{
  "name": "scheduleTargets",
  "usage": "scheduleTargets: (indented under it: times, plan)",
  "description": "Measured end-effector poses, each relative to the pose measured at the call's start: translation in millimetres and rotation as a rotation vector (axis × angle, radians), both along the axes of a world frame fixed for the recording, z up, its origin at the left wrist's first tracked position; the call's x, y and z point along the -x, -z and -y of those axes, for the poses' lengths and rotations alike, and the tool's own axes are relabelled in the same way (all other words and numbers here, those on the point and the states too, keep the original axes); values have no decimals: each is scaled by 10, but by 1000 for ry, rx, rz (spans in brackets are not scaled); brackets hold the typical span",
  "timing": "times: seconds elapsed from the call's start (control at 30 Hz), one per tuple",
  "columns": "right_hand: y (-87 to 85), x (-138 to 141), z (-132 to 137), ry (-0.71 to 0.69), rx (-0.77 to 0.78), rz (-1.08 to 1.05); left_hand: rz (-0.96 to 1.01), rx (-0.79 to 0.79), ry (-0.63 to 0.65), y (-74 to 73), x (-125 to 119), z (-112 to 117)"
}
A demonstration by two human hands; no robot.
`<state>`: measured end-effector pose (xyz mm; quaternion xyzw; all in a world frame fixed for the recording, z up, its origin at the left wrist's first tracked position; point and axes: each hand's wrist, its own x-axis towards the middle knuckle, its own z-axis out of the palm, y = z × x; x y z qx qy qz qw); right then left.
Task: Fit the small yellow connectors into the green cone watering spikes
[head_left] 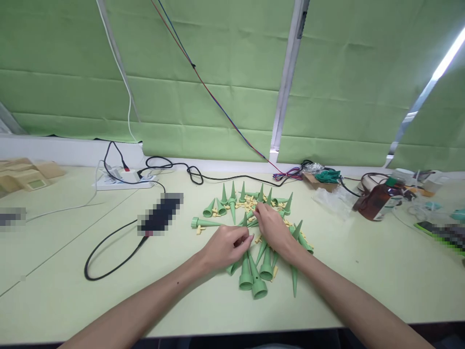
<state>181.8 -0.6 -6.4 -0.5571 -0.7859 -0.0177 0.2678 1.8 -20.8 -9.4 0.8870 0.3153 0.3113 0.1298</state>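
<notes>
In the head view, dipping the right hand [273,228], with fingers bent downward, into scattered hollow green plastic cones [258,282] and small yellow plastic pieces [250,207] — spread between and around both hands. Holding the left hand [228,245] half-curled just left of it — unable to tell any pinched item in either hand. Showing, well right of the hands, a glossy brown green-capped bottle [378,201]

We are facing cones [246,277] on the table [203,312], with a power strip [123,185] behind left and a bottle [378,199] right
</notes>
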Motion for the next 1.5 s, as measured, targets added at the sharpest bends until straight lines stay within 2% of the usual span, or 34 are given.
scheduleTargets:
  times: [0.17,0.37,0.5,0.6,0.8,0.93,1.13,1.37,1.5]
  plan:
    - [97,-81,0,-106,-101,-237,48,-50,-22,0,-7,-6]
    - [57,-61,80,-153,-93,-464,201,-137,-118,-72,47,-63]
    - [59,-12,112,-153,-45,-572,285,-71,-203,-76,84,-105]
    - [64,-7,106,-157,-39,-624,250,-7,-216,-67,70,-116]
    - [52,-12,113,-165,-57,-670,204,9,-257,-95,28,-115]
    - [56,-9,116,-177,-51,-684,176,-24,-236,-99,31,-128]
    - [58,-12,122,-199,-37,-657,67,12,-185,-48,38,-162]
    - [57,-1,134,-209,-49,-637,74,-16,-179,-122,69,-177]
    - [38,-7,138,-201,-69,-598,54,0,-189,-117,68,-169]
